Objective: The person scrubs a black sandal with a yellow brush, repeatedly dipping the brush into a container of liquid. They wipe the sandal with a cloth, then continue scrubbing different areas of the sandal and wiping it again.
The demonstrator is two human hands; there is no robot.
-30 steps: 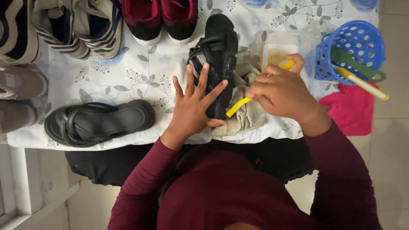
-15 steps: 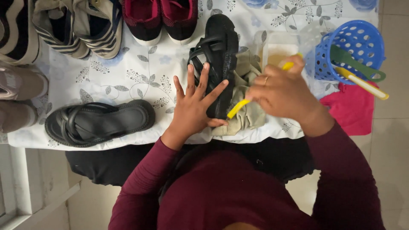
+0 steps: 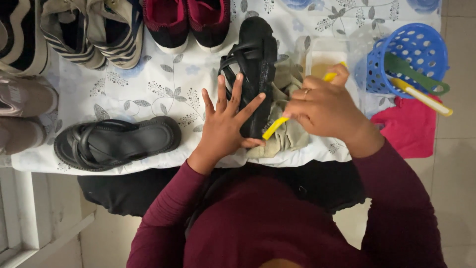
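Observation:
A black strappy sandal (image 3: 250, 64) lies lengthwise on a beige cloth (image 3: 290, 134) at the middle of the table. My left hand (image 3: 225, 124) rests flat on the sandal's near end with fingers spread. My right hand (image 3: 325, 106) grips a yellow brush (image 3: 275, 128), whose head touches the sandal's right edge close to the heel. The brush's other end sticks out past my fingers near a clear plastic tub (image 3: 322, 57).
The matching black sandal (image 3: 116, 144) lies at the left. Striped sneakers (image 3: 91, 30), red-lined black shoes (image 3: 186, 20) and grey shoes (image 3: 22, 111) line the back and left. A blue basket (image 3: 419, 47) with brushes and a pink cloth (image 3: 409, 131) sit right.
My right hand and the brush have shifted slightly along the sandal's edge. My left hand stays pressed on the sandal.

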